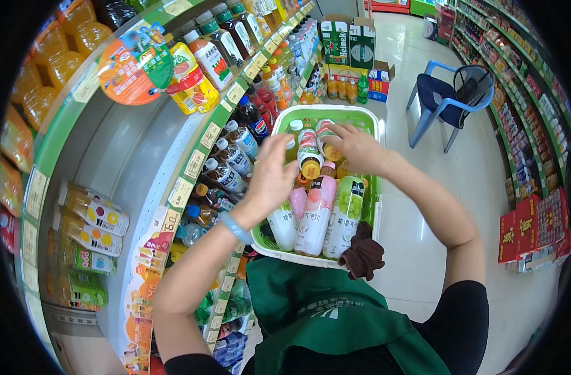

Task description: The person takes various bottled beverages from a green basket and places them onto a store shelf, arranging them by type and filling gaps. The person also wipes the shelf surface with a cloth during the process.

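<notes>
A green and white plastic basket (374, 123) stands in front of my apron, filled with drink bottles. My left hand (272, 174) hovers over its left side with fingers apart, holding nothing. At the far right of the basket, my right hand (358, 147) has its fingers over a white-labelled bottle with a yellow cap (324, 131); whether it grips the bottle is hidden. Beside that lies a similar yellow-capped bottle (308, 146). Nearest me are a pink sparkling-drink bottle (315, 218) and a green grape-pictured bottle (345, 218). A dark brown cloth (363, 253) hangs over the near right rim.
Drink shelves (241, 91) with price tags run along my left. A partly bare shelf (140, 154) holds several lying bottles (95, 220). Beer cartons (348, 42) stand beyond the basket. To the right are a blue plastic chair (442, 96), stocked shelves (519, 93) and red boxes (519, 232).
</notes>
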`<state>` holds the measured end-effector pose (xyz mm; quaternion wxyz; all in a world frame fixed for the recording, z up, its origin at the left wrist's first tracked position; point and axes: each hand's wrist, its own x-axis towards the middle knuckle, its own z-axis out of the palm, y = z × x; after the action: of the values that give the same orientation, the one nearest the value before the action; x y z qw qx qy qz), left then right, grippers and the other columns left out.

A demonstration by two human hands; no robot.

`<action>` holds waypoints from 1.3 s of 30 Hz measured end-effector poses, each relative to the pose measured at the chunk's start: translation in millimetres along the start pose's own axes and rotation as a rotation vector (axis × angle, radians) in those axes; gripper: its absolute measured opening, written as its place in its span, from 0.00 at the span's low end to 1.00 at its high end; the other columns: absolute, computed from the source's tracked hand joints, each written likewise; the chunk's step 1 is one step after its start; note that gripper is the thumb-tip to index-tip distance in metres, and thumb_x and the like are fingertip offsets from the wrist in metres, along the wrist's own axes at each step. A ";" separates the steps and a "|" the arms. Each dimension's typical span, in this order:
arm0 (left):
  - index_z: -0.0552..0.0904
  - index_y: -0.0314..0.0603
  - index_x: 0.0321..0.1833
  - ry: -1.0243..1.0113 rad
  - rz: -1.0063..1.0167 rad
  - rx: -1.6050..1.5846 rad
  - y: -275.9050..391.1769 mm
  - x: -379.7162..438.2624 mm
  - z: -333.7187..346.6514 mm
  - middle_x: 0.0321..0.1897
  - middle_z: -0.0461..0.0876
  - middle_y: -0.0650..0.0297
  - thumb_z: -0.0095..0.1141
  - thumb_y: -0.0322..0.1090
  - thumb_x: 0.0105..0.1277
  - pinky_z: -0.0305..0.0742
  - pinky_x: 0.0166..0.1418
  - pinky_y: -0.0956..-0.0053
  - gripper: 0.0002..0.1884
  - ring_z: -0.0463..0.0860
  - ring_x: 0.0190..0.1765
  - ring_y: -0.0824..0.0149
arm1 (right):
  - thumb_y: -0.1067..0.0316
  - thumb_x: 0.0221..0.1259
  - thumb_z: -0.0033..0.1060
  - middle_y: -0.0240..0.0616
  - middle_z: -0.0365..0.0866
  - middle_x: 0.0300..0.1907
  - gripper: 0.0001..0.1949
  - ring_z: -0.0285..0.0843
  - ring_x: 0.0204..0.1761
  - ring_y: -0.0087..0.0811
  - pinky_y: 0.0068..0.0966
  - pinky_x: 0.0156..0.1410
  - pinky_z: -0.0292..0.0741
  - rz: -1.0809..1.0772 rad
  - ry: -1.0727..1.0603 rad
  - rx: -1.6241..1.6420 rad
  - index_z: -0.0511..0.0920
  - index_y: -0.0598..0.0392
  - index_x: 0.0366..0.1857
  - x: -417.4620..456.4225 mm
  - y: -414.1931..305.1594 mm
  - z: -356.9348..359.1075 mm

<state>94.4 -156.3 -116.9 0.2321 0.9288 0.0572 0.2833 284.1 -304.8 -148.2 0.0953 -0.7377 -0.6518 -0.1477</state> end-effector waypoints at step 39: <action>0.72 0.30 0.58 0.499 -0.713 -1.353 54.6 -72.4 -138.8 0.48 0.82 0.51 0.63 0.37 0.66 0.84 0.50 0.64 0.23 0.85 0.46 0.59 | 0.62 0.60 0.68 0.43 0.72 0.63 0.37 0.69 0.65 0.32 0.34 0.69 0.67 0.126 -0.161 1.668 0.58 0.59 0.70 74.0 -149.0 -107.1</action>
<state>-44.0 -166.5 -26.2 0.8014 0.4217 0.2165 0.3646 134.5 -251.7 -30.1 0.5706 -0.4689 -0.5098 0.4412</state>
